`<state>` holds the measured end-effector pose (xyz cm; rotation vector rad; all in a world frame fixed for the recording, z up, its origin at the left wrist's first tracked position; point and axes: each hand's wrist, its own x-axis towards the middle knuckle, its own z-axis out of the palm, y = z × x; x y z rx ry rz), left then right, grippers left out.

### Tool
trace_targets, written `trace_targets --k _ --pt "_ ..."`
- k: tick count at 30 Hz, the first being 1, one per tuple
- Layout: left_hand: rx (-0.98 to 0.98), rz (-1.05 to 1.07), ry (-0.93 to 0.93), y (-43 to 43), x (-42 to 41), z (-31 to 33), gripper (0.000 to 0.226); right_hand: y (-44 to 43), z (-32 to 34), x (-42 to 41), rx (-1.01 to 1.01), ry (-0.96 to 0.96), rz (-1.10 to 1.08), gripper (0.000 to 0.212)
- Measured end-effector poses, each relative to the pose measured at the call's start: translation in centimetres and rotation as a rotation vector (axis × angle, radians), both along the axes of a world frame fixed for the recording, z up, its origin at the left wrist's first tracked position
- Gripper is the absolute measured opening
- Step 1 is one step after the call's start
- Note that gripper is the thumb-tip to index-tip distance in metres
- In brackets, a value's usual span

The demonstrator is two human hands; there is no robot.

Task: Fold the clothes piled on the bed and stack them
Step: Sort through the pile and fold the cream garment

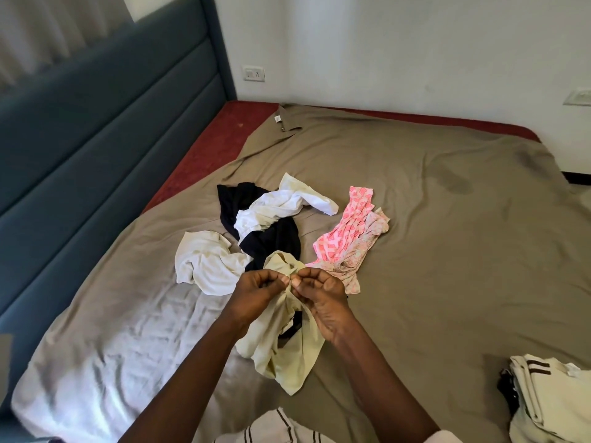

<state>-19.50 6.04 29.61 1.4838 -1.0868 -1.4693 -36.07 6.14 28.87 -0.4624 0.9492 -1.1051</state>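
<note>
A small white tag at the far corner of the brown bed sheet is too small to read; the left hand and right hand, close together, each pinch the top of a pale yellow garment that hangs down to the sheet; unfolded black, white and pink clothes lie just beyond; a folded stack sits at the right.

Blue padded headboard on left, curtain behind it. White wall with socket; second plate at right edge.
</note>
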Motion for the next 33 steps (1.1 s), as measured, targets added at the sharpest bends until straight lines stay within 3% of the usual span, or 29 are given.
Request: trace_targets --k 3,5,7,8,10,13,17,19,23,26,29,31,33 --pt "0.047 0.069 0.093 -0.5 0.1 0.3 0.011 -0.1 -0.3 0.3 -0.132 0.114 0.036 0.027" --pt "0.128 0.185 0.328 -0.8 -0.2 0.8 0.013 0.0 -0.8 0.6 -0.246 0.406 0.083 0.036" --pt "0.175 0.26 0.501 -1.3 -0.2 1.1 0.011 -0.1 -1.3 0.8 -0.31 0.656 0.107 0.025" --pt "0.165 0.259 0.488 -1.7 -0.1 1.2 0.008 -0.3 -1.4 0.7 -0.33 0.733 0.1 0.015" --pt "0.101 0.186 0.34 -2.7 0.8 0.8 0.004 -1.4 -1.5 0.2 -0.344 0.834 0.073 0.003" --pt "-0.015 -0.142 -0.014 -3.9 3.3 0.7 0.008 -3.0 -0.8 -1.5 -0.347 0.866 0.068 0.007" --pt "-0.193 -0.501 -0.742 -5.5 5.9 1.8 0.019 -4.5 -0.1 -3.3 -0.49 1.03 0.131 0.006" --pt "-0.27 -0.513 -1.009 -6.0 6.4 2.7 0.028 -5.0 0.0 -4.0 -0.537 1.146 0.111 0.012" --pt "-0.416 -0.313 -1.119 -5.4 6.3 2.9 0.027 -5.4 0.3 -3.9 -0.521 1.392 0.118 0.026" --pt "-0.338 -0.089 -0.807 -4.2 6.1 2.7 0.024 -5.1 0.2 -3.1 -0.347 1.128 -0.024 0.03" --pt "-0.269 -0.165 -0.626 -2.6 6.3 2.0 0.012 -4.7 0.2 -2.5 -0.015 0.626 -0.142 0.014" --pt "-0.29 -0.13 -0.694 -1.5 6.5 1.4 0.013 -4.0 0.5 -2.4 0.119 0.346 -0.134 0.007" --pt "-0.4 -0.011 -0.968 -0.7 6.9 1.4 0.012 -3.3 0.8 -2.3 0.141 0.272 -0.139 0.015"
